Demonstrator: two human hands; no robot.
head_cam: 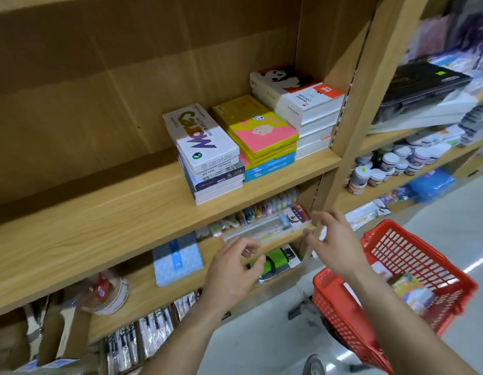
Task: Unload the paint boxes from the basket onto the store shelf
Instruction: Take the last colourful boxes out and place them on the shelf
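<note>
Three stacks of paint boxes sit side by side on the wooden store shelf (99, 212): a white-and-navy stack (213, 169) of about five boxes, a yellow, pink and blue stack (262, 142) of about five, and a white-and-red stack (305, 112) of about four. One red plastic basket (413, 255) holds at least two blurred boxes. Two bare hands are visible.

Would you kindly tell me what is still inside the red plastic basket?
Inside the red plastic basket, a colourful box and a pale one lie near its right wall. The right forearm covers the rest; both hands are empty.
</note>
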